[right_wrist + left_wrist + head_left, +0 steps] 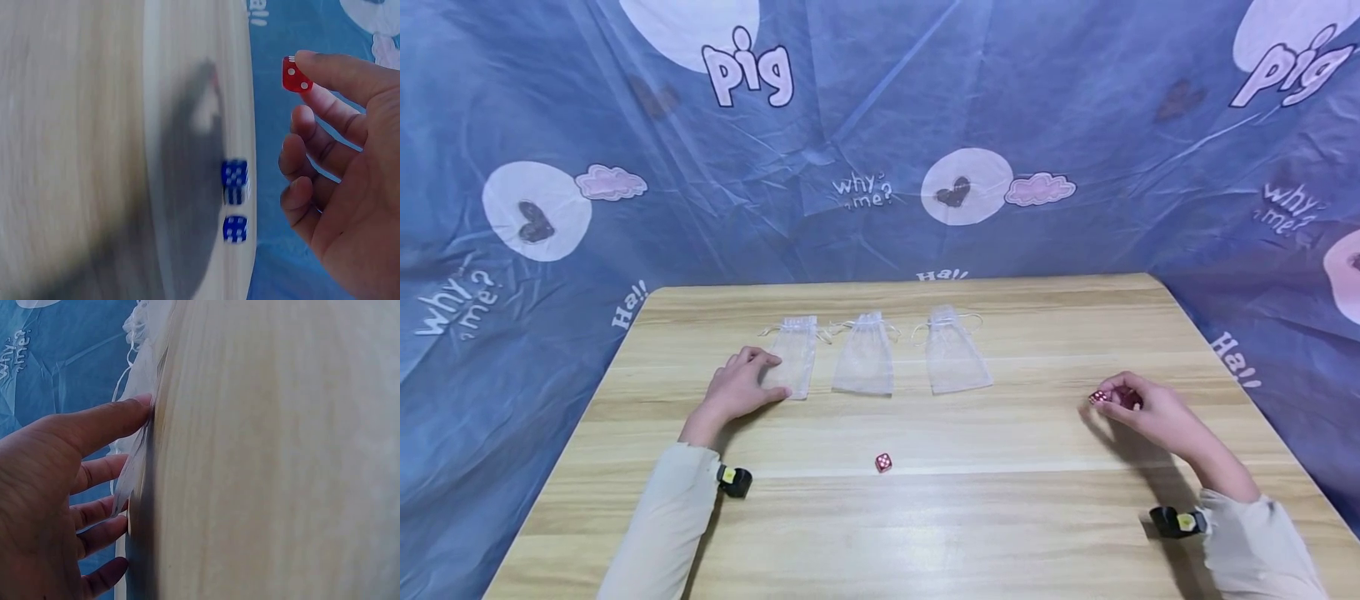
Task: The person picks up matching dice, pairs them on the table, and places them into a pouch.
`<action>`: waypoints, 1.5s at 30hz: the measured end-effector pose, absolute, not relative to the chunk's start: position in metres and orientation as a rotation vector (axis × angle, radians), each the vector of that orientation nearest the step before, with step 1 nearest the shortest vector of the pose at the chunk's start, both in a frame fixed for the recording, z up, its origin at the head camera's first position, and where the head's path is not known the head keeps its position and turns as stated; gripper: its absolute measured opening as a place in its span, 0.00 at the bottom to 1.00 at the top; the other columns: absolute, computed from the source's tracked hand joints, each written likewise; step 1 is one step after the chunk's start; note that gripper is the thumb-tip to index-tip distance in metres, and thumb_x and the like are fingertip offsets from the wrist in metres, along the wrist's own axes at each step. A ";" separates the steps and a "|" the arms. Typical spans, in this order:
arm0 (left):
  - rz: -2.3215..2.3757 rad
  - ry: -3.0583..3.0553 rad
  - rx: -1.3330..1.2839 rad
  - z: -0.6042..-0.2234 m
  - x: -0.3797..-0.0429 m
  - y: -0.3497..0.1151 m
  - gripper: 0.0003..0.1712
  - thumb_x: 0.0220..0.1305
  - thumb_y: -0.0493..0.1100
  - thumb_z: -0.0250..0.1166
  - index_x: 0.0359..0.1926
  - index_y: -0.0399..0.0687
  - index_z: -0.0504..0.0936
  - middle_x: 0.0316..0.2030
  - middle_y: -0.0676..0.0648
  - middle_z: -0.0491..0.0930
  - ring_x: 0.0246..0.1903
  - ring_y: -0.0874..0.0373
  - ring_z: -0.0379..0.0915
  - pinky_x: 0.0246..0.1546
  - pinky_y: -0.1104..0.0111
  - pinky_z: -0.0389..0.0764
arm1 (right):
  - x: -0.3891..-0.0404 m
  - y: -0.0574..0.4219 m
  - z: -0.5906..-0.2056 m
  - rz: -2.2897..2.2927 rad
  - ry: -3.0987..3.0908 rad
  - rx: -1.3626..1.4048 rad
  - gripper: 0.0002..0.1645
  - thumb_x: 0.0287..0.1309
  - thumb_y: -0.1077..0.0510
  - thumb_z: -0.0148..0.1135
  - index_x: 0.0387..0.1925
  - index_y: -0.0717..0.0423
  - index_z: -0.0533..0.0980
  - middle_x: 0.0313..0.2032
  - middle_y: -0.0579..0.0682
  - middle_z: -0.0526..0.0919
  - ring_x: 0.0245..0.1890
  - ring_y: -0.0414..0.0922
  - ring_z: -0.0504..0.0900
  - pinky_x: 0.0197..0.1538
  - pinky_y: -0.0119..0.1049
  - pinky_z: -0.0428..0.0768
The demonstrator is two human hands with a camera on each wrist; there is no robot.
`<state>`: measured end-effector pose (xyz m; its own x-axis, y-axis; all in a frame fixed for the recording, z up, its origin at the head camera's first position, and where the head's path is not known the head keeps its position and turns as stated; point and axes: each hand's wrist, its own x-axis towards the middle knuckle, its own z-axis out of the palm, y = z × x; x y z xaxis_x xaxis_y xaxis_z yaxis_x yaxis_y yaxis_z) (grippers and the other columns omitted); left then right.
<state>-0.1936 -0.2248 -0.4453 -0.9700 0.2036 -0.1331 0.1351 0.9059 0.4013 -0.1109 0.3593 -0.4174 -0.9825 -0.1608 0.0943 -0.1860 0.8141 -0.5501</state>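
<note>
Three sheer white drawstring bags lie flat in a row: a left bag (pixel 799 367), a middle bag (pixel 865 360) and a right bag (pixel 955 354). My left hand (pixel 743 385) rests at the left bag, thumb tip on its lower edge and loosely bent fingers along its side; the left wrist view shows the bag's thin edge (pixel 128 481) between thumb and fingers. Off to the right, my right hand (pixel 1153 412) pinches a red die (pixel 296 75) between thumb and index finger, above the table. Its other fingers are curled.
Another red die (pixel 883 462) lies on the wooden table (pixel 925 533), in front of the bags. Several blue dice (pixel 235 229) show beyond the right hand in the right wrist view, largely hidden in the head view. A blue printed cloth (pixel 850 125) hangs behind the table.
</note>
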 end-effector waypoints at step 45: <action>0.636 2.853 0.253 -0.446 -0.195 -0.227 0.40 0.55 0.64 0.67 0.64 0.49 0.72 0.65 0.39 0.62 0.64 0.39 0.58 0.56 0.41 0.69 | -0.118 0.238 -0.411 1.086 -3.004 0.882 0.09 0.55 0.61 0.66 0.37 0.47 0.77 0.28 0.37 0.75 0.29 0.30 0.71 0.33 0.27 0.75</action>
<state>-0.1951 -0.2270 -0.4456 -0.9638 0.2108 -0.1635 0.1214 0.8924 0.4347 -0.1184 0.2379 -0.4113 -0.8446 -0.5351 0.0175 -0.4227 0.6463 -0.6354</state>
